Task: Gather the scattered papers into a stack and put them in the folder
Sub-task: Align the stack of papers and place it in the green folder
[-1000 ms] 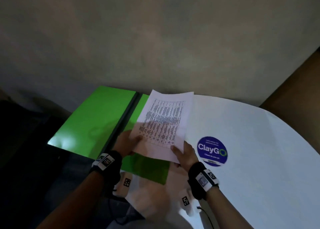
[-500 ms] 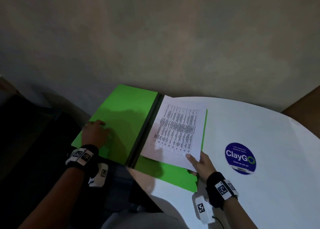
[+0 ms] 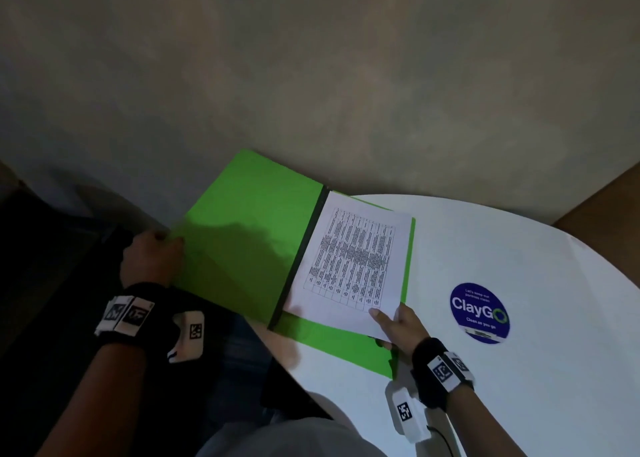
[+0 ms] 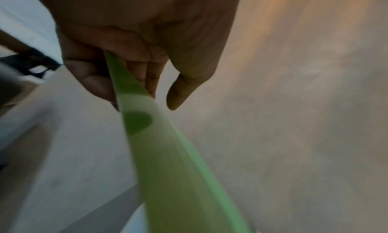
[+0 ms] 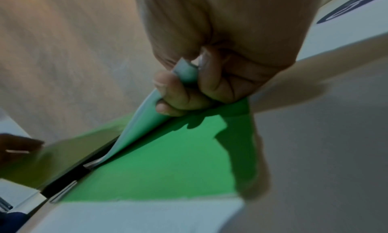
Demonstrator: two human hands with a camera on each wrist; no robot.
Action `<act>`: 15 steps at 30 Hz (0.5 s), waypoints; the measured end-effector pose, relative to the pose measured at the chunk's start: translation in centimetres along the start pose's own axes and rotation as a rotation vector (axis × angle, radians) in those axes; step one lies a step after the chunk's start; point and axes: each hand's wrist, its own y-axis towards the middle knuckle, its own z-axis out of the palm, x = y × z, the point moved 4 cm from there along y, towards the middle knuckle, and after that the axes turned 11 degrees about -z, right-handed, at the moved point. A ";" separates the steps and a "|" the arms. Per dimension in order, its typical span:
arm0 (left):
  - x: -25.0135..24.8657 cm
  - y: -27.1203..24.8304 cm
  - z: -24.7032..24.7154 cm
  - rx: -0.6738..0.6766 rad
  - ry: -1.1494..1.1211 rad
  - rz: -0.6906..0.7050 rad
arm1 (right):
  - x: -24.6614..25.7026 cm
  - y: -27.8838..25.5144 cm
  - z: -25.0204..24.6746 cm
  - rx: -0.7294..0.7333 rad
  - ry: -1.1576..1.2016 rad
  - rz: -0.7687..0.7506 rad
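Observation:
A green folder (image 3: 242, 235) lies open over the left edge of the white table (image 3: 485, 249), with a dark spine (image 3: 301, 259) down its middle. A stack of printed white papers (image 3: 349, 262) lies on the folder's right half. My right hand (image 3: 394, 325) pinches the stack's near right corner, thumb on top and fingers under it; the right wrist view shows that corner of the papers (image 5: 184, 70) lifted off the green folder (image 5: 168, 161). My left hand (image 3: 152, 259) grips the outer edge of the left cover, seen edge-on as the green folder (image 4: 151, 137) between its fingers.
A round blue ClayGo sticker (image 3: 479, 313) is on the table to the right of the folder. The folder's left cover hangs past the table edge over my dark-clothed lap (image 3: 221, 352). A grey wall (image 3: 311, 76) stands close behind.
My left hand let go of the papers, moved left and took hold of the left cover's outer edge. The papers came down onto the folder's right half, my right hand still holding their corner.

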 end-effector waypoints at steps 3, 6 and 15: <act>-2.9 -1.8 -2.5 -0.040 -0.105 0.119 | -0.4 0.5 0.3 -0.034 0.026 0.069; -6.1 -4.2 -3.9 0.071 -0.147 0.302 | -0.2 0.4 0.1 -0.095 -0.022 0.071; -12.4 -17.5 1.6 0.649 -0.179 0.559 | 0.2 -1.7 0.4 -0.206 -0.070 0.104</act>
